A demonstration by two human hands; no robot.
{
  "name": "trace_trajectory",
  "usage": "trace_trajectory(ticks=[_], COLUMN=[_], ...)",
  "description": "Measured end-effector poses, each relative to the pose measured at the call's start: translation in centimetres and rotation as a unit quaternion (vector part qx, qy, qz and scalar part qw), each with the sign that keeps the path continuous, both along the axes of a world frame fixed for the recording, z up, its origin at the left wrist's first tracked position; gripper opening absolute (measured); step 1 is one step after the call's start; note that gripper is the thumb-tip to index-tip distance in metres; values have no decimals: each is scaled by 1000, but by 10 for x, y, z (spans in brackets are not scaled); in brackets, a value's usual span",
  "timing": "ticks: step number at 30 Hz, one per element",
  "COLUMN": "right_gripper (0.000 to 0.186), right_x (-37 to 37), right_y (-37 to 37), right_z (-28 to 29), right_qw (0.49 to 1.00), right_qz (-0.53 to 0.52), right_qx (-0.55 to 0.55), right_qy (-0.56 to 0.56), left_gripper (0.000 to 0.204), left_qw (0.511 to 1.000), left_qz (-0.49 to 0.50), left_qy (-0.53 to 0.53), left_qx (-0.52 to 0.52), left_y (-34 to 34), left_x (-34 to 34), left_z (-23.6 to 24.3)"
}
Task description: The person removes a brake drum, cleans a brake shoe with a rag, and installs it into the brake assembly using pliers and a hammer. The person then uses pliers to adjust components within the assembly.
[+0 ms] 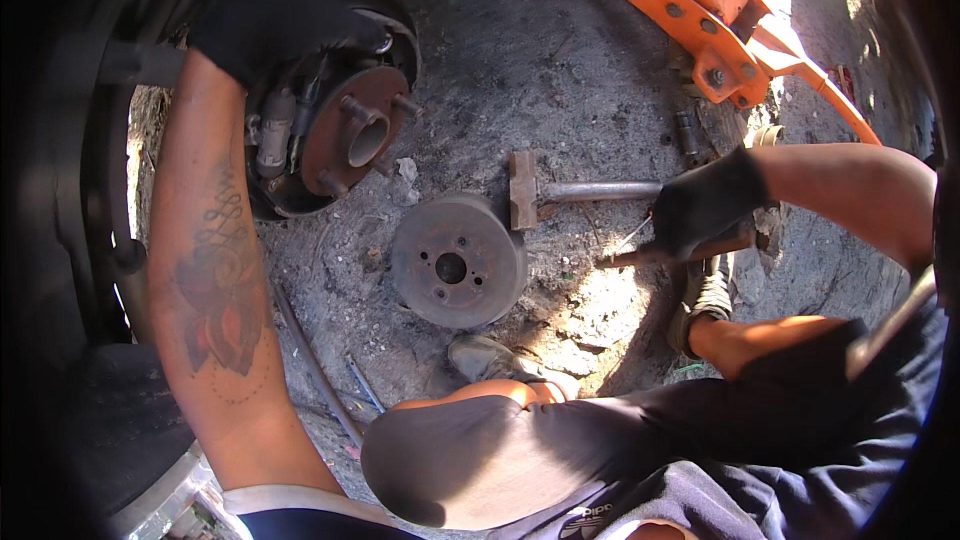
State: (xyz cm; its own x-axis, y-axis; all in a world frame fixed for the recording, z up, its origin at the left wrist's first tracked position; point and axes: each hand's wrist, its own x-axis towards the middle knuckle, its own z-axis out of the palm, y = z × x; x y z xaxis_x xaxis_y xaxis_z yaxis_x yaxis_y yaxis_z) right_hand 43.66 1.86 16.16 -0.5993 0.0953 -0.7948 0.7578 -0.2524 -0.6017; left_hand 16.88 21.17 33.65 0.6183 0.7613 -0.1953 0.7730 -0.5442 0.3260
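Observation:
My left hand (285, 25), in a black glove, reaches over the top of a drum brake assembly (290, 135). Its fingers merge with the dark parts there, so their grip is hidden. The rusty wheel hub (358, 130) with its studs sticks out just below that hand. My right hand (705, 202), also gloved in black, is closed round the handle end of a hammer (600, 192). The hammer's blocky head is beside a round brake drum (455, 265), which lies on the ground with its holed face up.
An orange metal jack-like frame (700, 20) spans the upper right. Under my right hand is a brown, flat-edged piece (630, 258). A long bar (315, 370) lies left of my knee. My shoe (485, 358) is close to the drum on the rough dirt ground.

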Motion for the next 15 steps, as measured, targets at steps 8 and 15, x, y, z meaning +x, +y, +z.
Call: trace_trajectory(ticks=[8, 15], right_gripper=[43, 67], right_x=[-18, -63], right_y=[3, 40], right_z=[8, -9], right_qw=[884, 726], right_qz=[-373, -465], right_qx=[19, -132], right_qy=[281, 490], left_gripper=[66, 58], left_qw=[996, 999], left_qz=[-49, -26], left_qy=[46, 36], left_qx=[60, -32], left_y=[54, 47], left_x=[-48, -32], left_z=[-28, -21])
